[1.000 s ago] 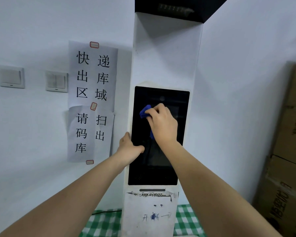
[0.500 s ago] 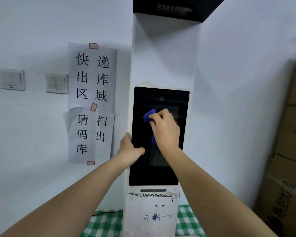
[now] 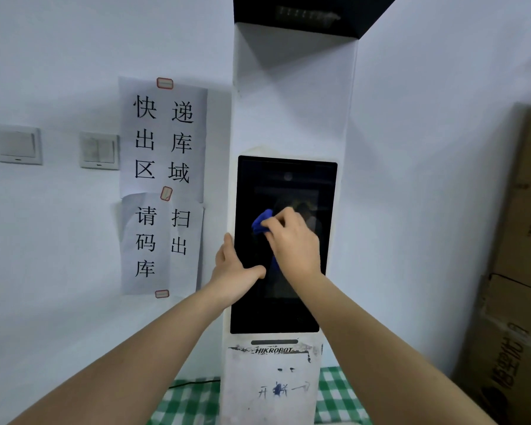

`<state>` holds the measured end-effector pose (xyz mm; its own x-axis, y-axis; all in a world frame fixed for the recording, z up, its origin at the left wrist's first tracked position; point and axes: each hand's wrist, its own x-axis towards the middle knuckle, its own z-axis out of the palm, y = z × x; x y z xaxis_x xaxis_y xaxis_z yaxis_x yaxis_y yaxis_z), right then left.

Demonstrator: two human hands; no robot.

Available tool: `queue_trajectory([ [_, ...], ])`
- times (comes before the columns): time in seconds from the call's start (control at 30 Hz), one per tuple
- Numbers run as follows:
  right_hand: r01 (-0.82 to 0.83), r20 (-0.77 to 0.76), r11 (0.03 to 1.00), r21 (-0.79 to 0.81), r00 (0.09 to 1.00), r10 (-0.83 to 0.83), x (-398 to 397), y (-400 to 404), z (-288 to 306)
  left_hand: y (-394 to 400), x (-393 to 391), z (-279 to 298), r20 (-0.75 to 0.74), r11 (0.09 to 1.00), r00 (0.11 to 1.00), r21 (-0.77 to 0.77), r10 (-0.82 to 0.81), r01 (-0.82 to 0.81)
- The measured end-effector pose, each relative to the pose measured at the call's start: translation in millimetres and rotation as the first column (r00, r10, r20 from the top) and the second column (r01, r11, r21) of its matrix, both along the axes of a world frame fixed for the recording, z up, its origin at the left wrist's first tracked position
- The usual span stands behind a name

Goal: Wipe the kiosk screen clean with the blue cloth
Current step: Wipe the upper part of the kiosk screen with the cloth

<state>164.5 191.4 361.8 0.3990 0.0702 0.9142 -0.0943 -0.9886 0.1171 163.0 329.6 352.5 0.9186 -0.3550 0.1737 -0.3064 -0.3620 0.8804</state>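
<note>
Blue cloth [image 3: 261, 222], pinched in the right hand's [image 3: 293, 240] grip, has slid lower down the kiosk screen [image 3: 288, 311].

Glossy black glass kiosk screen [image 3: 281, 305], smooth, faintly reflective. Matt white plastic kiosk housing [image 3: 292, 96], scuffed and peeling near the lower label. Soft blue cloth [image 3: 261, 223], crumpled, matt. Thin white paper notices [image 3: 163, 154], creased, matt. Brown corrugated cardboard boxes [image 3: 521, 240], dull. Green-and-white checked woven tablecloth [image 3: 337, 391]. Smooth painted white wall [image 3: 59, 56].
</note>
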Motion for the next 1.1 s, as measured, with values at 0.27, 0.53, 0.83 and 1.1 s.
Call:
queue_trajectory([
  [0.27,-0.025,0.1,0.986,0.164,0.995,0.009,-9.1,-14.8,26.7,-6.2,-2.5,-1.2,-0.007,0.999,0.999,0.014,0.033,-0.033],
  [0.53,-0.026,-0.024,1.0,-0.009,0.999,0.026,-12.6,-28.5,15.8,-3.6,-2.0,-0.3,-0.011,0.999,1.0,0.047,0.016,-0.016],
  [0.83,-0.059,-0.006,0.992,0.113,0.998,0.06,-16.9,-26.8,-9.2,-3.8,-0.6,-0.5,-0.006,0.995,1.0,0.095,0.018,-0.017],
  [1.1,-0.057,0.128,0.907,0.417,0.992,0.004,-25.6,-40.2,14.1,-2.8,3.3,-3.7,-0.016,0.992,1.0,0.127,0.001,0.001],
])
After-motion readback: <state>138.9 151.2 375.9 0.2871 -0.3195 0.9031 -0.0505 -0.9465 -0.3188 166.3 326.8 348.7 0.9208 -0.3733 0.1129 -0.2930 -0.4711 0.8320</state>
